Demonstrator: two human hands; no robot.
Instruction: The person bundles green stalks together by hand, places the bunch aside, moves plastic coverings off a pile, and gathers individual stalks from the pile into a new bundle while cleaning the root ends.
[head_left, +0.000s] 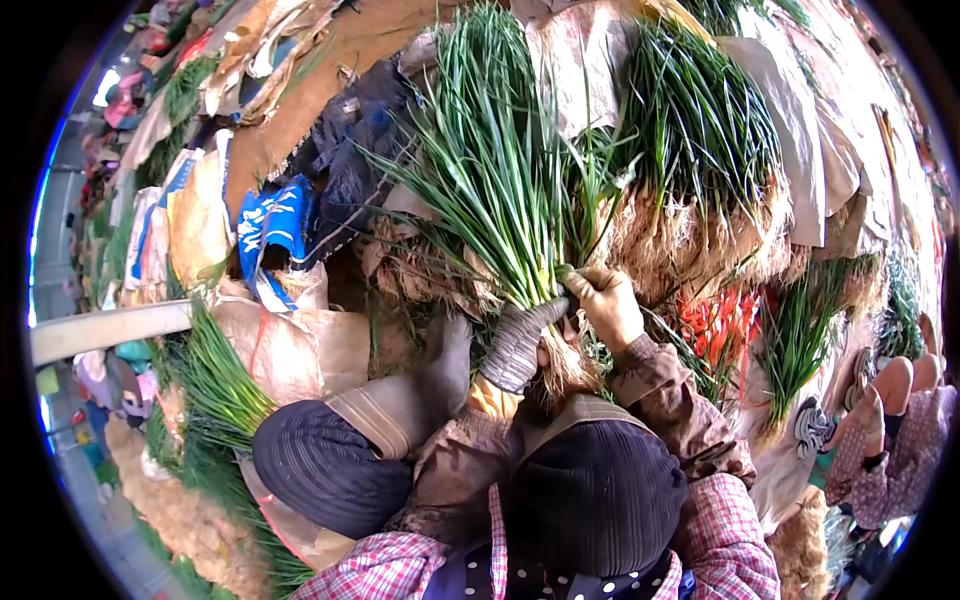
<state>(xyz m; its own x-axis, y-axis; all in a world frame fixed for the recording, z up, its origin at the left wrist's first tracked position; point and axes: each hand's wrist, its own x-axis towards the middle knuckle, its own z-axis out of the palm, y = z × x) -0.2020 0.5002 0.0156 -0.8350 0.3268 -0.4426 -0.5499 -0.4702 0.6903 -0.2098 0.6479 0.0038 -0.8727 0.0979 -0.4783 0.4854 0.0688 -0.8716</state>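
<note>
My left hand (520, 340), in a dark grey glove, is wrapped round the lower stems of a bunch of spring onions (500, 190). Their long green leaves fan upward and away from me, and their pale roots (568, 362) hang below the glove. Close beside it, my right hand (606, 302) pinches at the stem bases with thumb and forefinger. It seems to grip a stalk at the bunch's right edge, though the fingertips partly hide it. The bunch is held above my lap, between my knees.
A large heap of spring onions (700, 120) with tangled roots lies ahead on the right. More bundles (225, 375) lie at my left. Red strips (718, 325) are right of my hands. A blue plastic sack (275, 228) lies left. Another person's legs (890, 400) show at far right.
</note>
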